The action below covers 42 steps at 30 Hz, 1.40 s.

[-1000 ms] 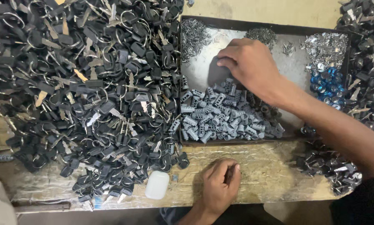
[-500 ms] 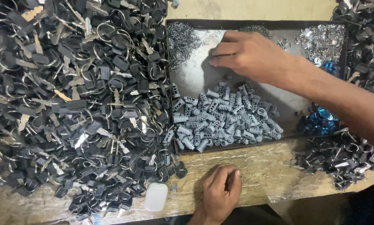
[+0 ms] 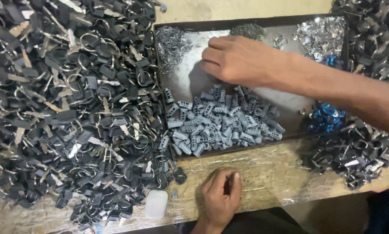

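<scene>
I am reaching my right hand (image 3: 242, 60) into the shallow dark tray (image 3: 290, 130), fingers curled loosely and pointing toward nine o'clock, the tips hovering over the bare grey floor of the tray between the small metal pins (image 3: 170, 45) at about ten o'clock and the heap of grey lock cylinders (image 3: 222, 123) at six o'clock. Whether anything small is pinched under those fingertips I cannot tell — the back of the hand is hiding them.

My left hand (image 3: 220, 197) is resting on the worktop (image 3: 268, 173) just outside the tray's near edge, at six o'clock from the cylinders, fingers drawn together into a loose fist; it may be cupping a small part, but nothing is showing.

I am judging this as the picking step — gathering a small piece from the tray. The next move is calling for a fine pinch with the right fingertips, kept clear of the cylinder heap so it is not scattered.

A great pile of black-headed keys on rings (image 3: 68, 108) is lying at nine o'clock, a small white case (image 3: 156, 203) at seven o'clock, blue parts (image 3: 324, 119) and shiny metal bits (image 3: 322, 37) toward three and one o'clock.
</scene>
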{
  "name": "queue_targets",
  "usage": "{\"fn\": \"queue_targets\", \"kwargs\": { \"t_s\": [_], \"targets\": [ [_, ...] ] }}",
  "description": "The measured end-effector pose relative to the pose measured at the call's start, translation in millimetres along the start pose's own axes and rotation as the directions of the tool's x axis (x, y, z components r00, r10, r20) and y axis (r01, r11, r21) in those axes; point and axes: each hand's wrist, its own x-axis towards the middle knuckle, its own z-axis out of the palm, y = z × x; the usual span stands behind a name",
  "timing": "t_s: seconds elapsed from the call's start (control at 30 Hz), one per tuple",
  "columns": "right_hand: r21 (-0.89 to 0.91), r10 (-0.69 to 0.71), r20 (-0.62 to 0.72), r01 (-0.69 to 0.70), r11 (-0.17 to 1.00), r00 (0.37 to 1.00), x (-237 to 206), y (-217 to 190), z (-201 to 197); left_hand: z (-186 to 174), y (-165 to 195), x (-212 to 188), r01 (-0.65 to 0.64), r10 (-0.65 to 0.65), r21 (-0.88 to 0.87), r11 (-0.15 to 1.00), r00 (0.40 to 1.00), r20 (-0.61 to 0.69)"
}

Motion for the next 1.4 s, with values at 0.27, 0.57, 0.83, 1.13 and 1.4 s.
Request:
{"fn": "queue_targets", "kwargs": {
  "t_s": [0.27,0.57,0.83,1.13,1.4],
  "targets": [
    [0.52,0.457,-0.403,-0.212,0.828,0.793,-114,-198,3,20,4,-18,0.468,-0.454,-0.814,0.344,0.842,0.293],
    [0.395,0.603,-0.693,-0.491,0.776,0.396,-117,-250,31,31,19,-31,0.475,-0.433,-0.702,0.53,0.864,0.257],
    [0.453,0.615,-0.716,-0.45,0.77,0.331,-124,-263,48,24,25,-35,0.521,-0.442,-0.675,0.522,0.842,0.308],
    [0.511,0.601,-0.648,-0.318,0.798,0.467,-133,-240,37,18,20,-21,0.497,-0.454,-0.626,0.601,0.857,0.245],
    [0.546,0.672,-0.588,-0.391,0.741,0.451,-147,-252,50,17,29,-10,0.327,-0.255,-0.314,0.891,0.935,0.247]
  ]
}}
